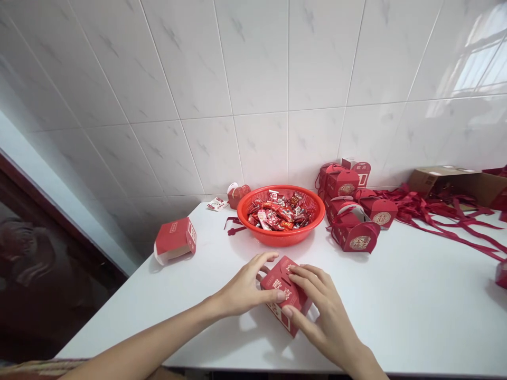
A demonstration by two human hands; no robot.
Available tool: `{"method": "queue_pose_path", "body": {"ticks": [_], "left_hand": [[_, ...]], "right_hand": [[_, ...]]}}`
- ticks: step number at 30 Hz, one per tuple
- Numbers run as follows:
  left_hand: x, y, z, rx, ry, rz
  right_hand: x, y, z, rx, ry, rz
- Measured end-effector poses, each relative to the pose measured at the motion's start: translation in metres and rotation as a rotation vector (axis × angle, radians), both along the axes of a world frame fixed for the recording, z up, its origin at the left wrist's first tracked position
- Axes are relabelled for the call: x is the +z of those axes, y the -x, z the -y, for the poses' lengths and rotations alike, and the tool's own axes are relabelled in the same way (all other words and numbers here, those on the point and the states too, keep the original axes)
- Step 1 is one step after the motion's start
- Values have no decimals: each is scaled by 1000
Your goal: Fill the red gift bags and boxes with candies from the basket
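Note:
Between my two hands, near the table's front edge, is a red gift box (pixel 279 287) with pale lettering on its top flaps. My left hand (pixel 249 285) grips its left side, thumb lying on the top and the other fingers curled around the far side. My right hand (pixel 322 301) holds the right side, with fingertips pressed on the top flap and the thumb at the near edge. Just beyond the box stands a red plastic basket (pixel 279 240) with many wrapped candies (pixel 277 214) in it.
An open red box (pixel 174 240) lies on its side at the left. Several red boxes (pixel 352 229) cluster right of the basket. Dark red ribbons (pixel 428 211) trail from a cardboard box (pixel 431 182). A small card (pixel 216 204) lies near the tiled wall, behind the white table (pixel 396 301).

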State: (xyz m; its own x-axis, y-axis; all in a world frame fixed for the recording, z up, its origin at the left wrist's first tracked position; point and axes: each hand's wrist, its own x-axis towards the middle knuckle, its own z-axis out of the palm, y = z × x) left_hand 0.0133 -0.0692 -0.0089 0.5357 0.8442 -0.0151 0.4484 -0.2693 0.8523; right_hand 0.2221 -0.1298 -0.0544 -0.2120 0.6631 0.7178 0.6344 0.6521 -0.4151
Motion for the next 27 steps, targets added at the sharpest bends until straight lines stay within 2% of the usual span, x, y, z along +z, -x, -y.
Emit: {"method": "queue_pose_path", "body": {"ticks": [4,7,11,16,21,24,27], "left_hand": [[3,-5,0,-16,21,1],[3,-7,1,-4,-17,-8],[3,-7,2,-37,-18,-40],[5,-13,6,-71,49,-36],[9,-31,15,-109,89,-44],[13,-39,19,-163,120,-59],[18,-40,16,-252,105,-101]], "right_hand": [[-5,11,6,-147,-13,25],[-8,14,11,-170,-16,83],[-12,7,16,-187,-18,128],[-22,-2,19,-332,-32,148],[-34,2,19,-435,-19,244],[-31,-8,18,-539,44,221],[-26,-39,19,-658,151,215]]}}
